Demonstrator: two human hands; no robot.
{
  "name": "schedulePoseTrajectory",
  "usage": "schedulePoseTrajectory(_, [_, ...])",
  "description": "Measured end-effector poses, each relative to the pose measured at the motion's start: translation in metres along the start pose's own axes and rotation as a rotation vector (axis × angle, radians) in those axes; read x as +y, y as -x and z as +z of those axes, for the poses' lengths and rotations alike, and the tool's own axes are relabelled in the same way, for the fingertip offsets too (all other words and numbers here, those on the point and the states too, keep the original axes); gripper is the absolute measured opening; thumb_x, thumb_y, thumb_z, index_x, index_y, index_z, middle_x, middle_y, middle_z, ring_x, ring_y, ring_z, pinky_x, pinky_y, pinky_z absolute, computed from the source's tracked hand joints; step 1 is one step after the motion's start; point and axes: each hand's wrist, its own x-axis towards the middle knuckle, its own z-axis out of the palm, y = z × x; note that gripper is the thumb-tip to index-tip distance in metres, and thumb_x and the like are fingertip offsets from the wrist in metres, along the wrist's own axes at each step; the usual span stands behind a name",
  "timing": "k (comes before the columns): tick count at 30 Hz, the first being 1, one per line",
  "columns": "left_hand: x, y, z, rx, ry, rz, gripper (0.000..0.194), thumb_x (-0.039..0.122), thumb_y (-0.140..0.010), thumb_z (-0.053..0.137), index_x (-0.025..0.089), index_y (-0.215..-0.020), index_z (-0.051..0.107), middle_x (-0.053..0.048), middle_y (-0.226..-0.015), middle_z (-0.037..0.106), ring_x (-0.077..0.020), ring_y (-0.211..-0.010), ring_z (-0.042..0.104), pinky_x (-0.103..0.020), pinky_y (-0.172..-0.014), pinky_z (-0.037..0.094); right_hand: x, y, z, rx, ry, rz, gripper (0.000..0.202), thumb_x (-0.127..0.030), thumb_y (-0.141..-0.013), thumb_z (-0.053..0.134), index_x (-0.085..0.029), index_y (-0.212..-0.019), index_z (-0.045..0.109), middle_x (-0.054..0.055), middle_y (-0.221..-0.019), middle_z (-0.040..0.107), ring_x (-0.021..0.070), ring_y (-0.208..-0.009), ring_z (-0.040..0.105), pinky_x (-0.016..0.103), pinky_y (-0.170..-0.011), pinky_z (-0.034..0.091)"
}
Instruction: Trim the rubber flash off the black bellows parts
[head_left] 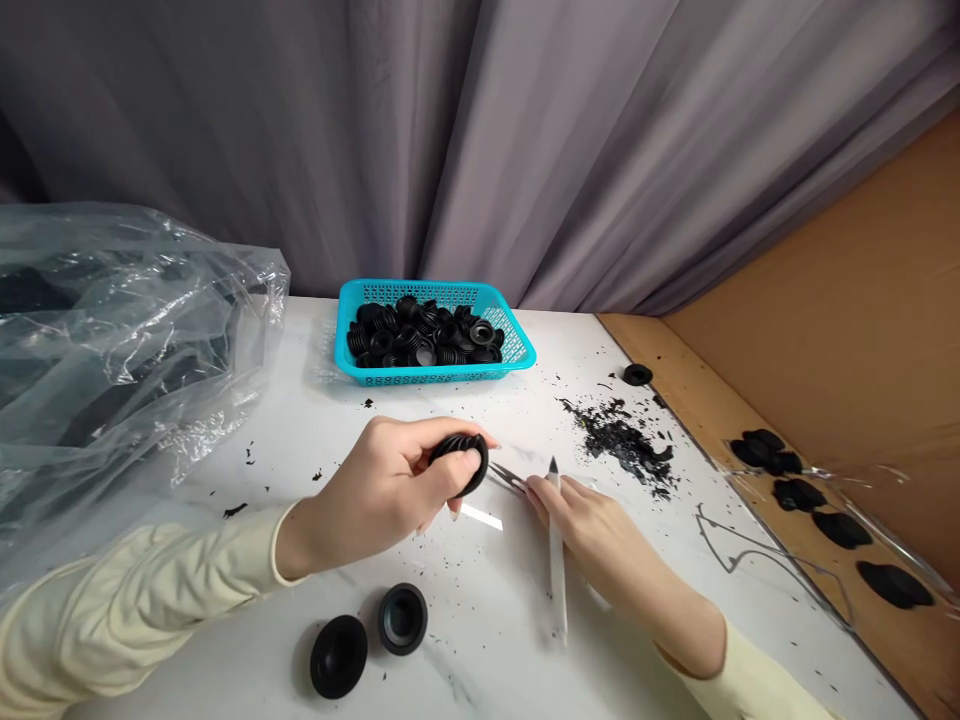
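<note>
My left hand (397,480) pinches a black ribbed rubber bellows (474,468), its round rim turned to the right. In my right hand (592,520) is a pair of metal tweezers (506,476), with the pointed tips close to the bellows' rim; whether they touch it I cannot tell. A white stick-like tool with a dark pointed tip (557,570) is also held in the right hand, sticking out between the fingers. Two more black rubber pieces, one round cup (339,657) and another (403,619), sit on the white table below the left hand.
A blue basket (435,376) full of black bellows stands at the back. Black scraps (622,440) lie heaped to the right, near a single black ring (637,374). Clear plastic (142,330) covers the left; glasses (772,560) and several black pieces (841,530) lie right.
</note>
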Motion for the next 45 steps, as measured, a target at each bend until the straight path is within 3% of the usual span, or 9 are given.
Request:
schedulePoseTrajectory(3, [-0.014,0.003,0.011,-0.062,-0.016,0.041,0.024,0.023,-0.086,0.045,0.012,-0.088,0.066,0.005,-0.051,0.044,-0.007,-0.043,0.044,-0.018,-0.045,0.042,-0.002,0.002,-0.013,0.024,-0.205,0.071,0.022,-0.018,-0.102,0.024,-0.018,-0.099,0.046,0.003,-0.064,0.058,0.0154,-0.049,0.056,0.024,-0.046,0.046])
schedulePoseTrajectory(6, [-0.029,0.004,0.021,-0.1,-0.046,0.005,0.024,0.025,-0.088,0.043,0.013,-0.092,0.064,0.005,-0.055,0.045,-0.0063,-0.043,0.041,-0.018,-0.045,0.041,-0.011,0.002,-0.027,0.083,-0.457,0.162,0.021,-0.022,-0.102,0.028,-0.019,-0.1,0.049,0.002,-0.068,0.061,0.014,-0.053,0.06,0.024,-0.052,0.051])
schedulePoseTrajectory(10, [-0.039,0.005,0.027,-0.118,-0.066,0.008,0.029,0.026,-0.089,0.041,0.011,-0.104,0.061,0.004,-0.056,0.049,-0.008,-0.044,0.044,-0.02,-0.044,0.04,-0.025,0.0,-0.033,0.183,-0.715,0.22,0.019,-0.034,-0.094,0.054,-0.019,-0.105,0.061,0.003,-0.074,0.063,0.0159,-0.062,0.062,0.024,-0.054,0.05])
schedulePoseTrajectory(13, [-0.043,0.005,0.028,-0.124,-0.118,0.11,0.029,0.023,-0.088,0.04,0.01,-0.104,0.061,0.005,-0.053,0.046,-0.0086,-0.044,0.043,-0.021,-0.045,0.039,-0.03,0.002,-0.028,0.249,-0.7,0.16,0.024,-0.029,-0.091,0.061,-0.019,-0.113,0.063,0.001,-0.067,0.058,0.0141,-0.057,0.057,0.023,-0.051,0.047])
schedulePoseTrajectory(19, [-0.045,0.007,0.029,-0.132,-0.195,0.257,0.027,0.013,-0.087,0.039,0.012,-0.102,0.061,0.006,-0.053,0.045,-0.0078,-0.045,0.043,-0.02,-0.047,0.039,-0.036,0.007,-0.019,0.347,-0.616,0.059,0.036,-0.015,-0.093,0.055,-0.024,-0.128,0.055,-0.001,-0.068,0.053,0.0122,-0.055,0.053,0.022,-0.047,0.042])
schedulePoseTrajectory(27, [-0.042,0.006,0.03,-0.145,-0.229,0.276,0.025,0.011,-0.087,0.038,0.013,-0.098,0.06,0.007,-0.052,0.045,-0.0075,-0.046,0.043,-0.019,-0.047,0.038,-0.039,0.01,-0.016,0.381,-0.474,0.064,0.036,-0.015,-0.094,0.054,-0.022,-0.129,0.052,-0.003,-0.066,0.045,0.0118,-0.05,0.046,0.025,-0.044,0.036])
schedulePoseTrajectory(36, [-0.043,0.006,0.028,-0.157,-0.218,0.258,0.022,0.013,-0.087,0.038,0.014,-0.089,0.06,0.006,-0.052,0.046,-0.0076,-0.045,0.044,-0.019,-0.046,0.039,-0.041,0.012,-0.018,0.39,-0.39,0.06,0.031,-0.018,-0.096,0.052,-0.02,-0.127,0.052,-0.003,-0.065,0.045,0.011,-0.048,0.045,0.024,-0.043,0.037])
schedulePoseTrajectory(45, [-0.047,0.008,0.029,-0.188,-0.226,0.273,0.026,0.012,-0.087,0.038,0.015,-0.101,0.061,0.007,-0.051,0.045,-0.0076,-0.045,0.044,-0.018,-0.049,0.04,-0.042,0.014,-0.018,0.392,-0.265,0.061,0.029,-0.018,-0.098,0.048,-0.021,-0.126,0.053,-0.003,-0.064,0.045,0.0103,-0.048,0.046,0.024,-0.042,0.034])
